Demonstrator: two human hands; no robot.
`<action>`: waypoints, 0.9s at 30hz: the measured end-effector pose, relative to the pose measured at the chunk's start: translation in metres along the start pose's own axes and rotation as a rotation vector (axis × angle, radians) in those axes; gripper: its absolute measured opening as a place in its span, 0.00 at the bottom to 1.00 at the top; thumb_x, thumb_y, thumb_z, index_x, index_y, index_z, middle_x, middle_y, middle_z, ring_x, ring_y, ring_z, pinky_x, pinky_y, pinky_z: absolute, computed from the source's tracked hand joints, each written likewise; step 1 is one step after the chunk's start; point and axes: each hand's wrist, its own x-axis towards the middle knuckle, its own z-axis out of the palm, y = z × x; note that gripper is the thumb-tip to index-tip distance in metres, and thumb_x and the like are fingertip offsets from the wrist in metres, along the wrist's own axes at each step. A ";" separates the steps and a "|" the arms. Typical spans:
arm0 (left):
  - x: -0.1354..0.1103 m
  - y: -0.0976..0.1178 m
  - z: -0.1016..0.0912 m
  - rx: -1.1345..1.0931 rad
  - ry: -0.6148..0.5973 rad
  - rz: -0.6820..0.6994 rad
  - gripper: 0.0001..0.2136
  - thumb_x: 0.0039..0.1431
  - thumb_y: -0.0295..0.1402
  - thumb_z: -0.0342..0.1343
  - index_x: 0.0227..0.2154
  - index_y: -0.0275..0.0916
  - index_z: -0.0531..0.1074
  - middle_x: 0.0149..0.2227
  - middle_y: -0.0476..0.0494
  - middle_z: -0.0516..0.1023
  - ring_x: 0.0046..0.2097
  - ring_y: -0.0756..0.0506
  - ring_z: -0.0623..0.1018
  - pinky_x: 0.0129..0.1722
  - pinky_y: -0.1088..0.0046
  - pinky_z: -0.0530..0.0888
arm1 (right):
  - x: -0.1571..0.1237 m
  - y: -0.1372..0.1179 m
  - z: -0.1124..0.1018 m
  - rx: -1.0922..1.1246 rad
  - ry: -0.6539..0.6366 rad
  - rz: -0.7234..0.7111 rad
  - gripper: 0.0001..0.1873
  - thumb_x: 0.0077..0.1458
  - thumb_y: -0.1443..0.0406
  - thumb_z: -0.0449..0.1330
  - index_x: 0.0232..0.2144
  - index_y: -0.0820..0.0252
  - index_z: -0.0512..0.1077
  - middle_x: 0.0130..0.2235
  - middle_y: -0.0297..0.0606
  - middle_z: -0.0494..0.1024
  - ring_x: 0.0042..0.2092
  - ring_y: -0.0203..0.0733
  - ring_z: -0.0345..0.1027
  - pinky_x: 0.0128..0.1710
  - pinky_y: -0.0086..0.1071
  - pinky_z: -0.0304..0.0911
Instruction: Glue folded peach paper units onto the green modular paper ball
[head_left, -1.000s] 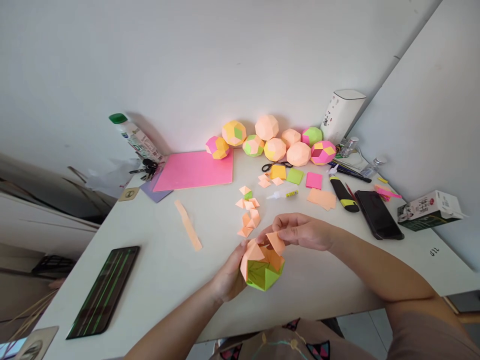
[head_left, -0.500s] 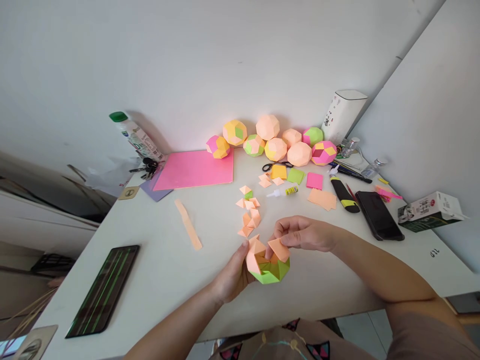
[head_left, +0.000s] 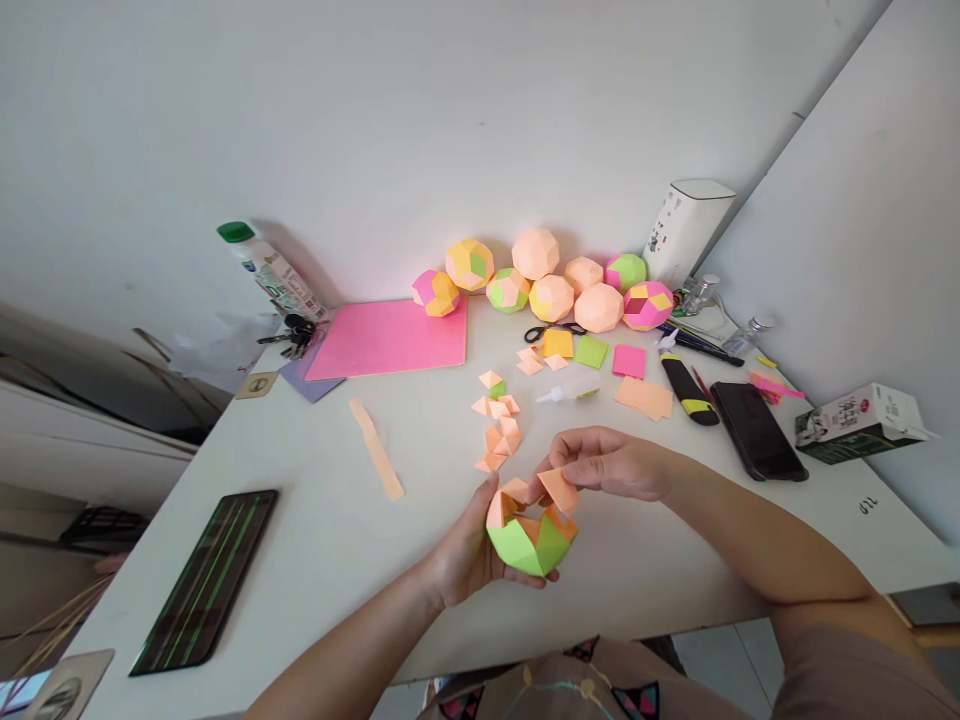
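My left hand [head_left: 472,545] cradles a half-built paper ball [head_left: 531,545], green below and peach above, with an opening at its top. Its thumb presses the ball's left side and the fingers reach beneath. My right hand [head_left: 600,465] pinches a folded peach paper piece [head_left: 559,490] at the ball's right rim; whether that piece is joined to the ball I cannot tell. Just beyond the ball lie several folded peach paper pieces [head_left: 502,436], one of them green [head_left: 497,389]. A small glue tube [head_left: 568,395] rests on its side behind them.
Several finished paper balls [head_left: 535,255] are grouped against the wall. Black scissors [head_left: 555,331] and square paper pads [head_left: 628,360] lie before them. On the right are a box cutter [head_left: 688,390], a phone [head_left: 759,430] and a carton [head_left: 861,422]. Leftward lie a peach strip [head_left: 376,450] and pink board [head_left: 390,337].
The ball has tilted in my left hand, so more of its green outside faces me and my left fingertips show underneath. The glue tube has rolled slightly.
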 end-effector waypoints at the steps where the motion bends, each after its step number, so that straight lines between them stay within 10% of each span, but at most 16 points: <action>1: 0.001 0.001 0.000 -0.009 0.011 -0.009 0.35 0.56 0.59 0.34 0.44 0.33 0.71 0.36 0.34 0.78 0.32 0.38 0.80 0.32 0.64 0.72 | 0.000 0.000 0.000 -0.012 0.001 0.004 0.08 0.54 0.63 0.61 0.30 0.63 0.66 0.39 0.43 0.77 0.44 0.41 0.70 0.47 0.40 0.58; 27: 0.002 0.003 0.000 -0.043 0.100 -0.031 0.35 0.53 0.61 0.36 0.40 0.32 0.72 0.35 0.34 0.79 0.33 0.38 0.80 0.35 0.62 0.72 | 0.000 0.003 0.008 -0.064 -0.111 -0.018 0.12 0.55 0.60 0.60 0.28 0.62 0.62 0.40 0.47 0.75 0.43 0.42 0.69 0.46 0.42 0.59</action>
